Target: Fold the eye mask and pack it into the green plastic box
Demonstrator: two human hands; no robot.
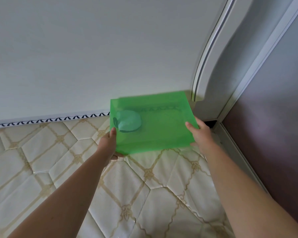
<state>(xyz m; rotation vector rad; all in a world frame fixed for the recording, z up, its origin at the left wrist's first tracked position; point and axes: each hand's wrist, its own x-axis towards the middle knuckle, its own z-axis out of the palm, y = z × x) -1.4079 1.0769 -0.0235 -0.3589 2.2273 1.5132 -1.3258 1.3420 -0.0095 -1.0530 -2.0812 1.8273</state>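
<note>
Mask (129, 123) sits folded in box (162, 131), at nine o'clock; packing looks done; left hand (109, 143) and right hand (200, 133) pinch opposite edges, thumbs on top; next, lower it level.

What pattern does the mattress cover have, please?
The mattress is cream, quilted in diamonds with tan lines; see the head view.

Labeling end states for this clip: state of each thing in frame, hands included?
green plastic box: looks closed, held up over the mattress.
eye mask: folded, inside the box near its left end, visible through the plastic.
left hand: grips the box's left edge.
right hand: grips the box's right edge.
mattress: uncovered, quilted.
</note>
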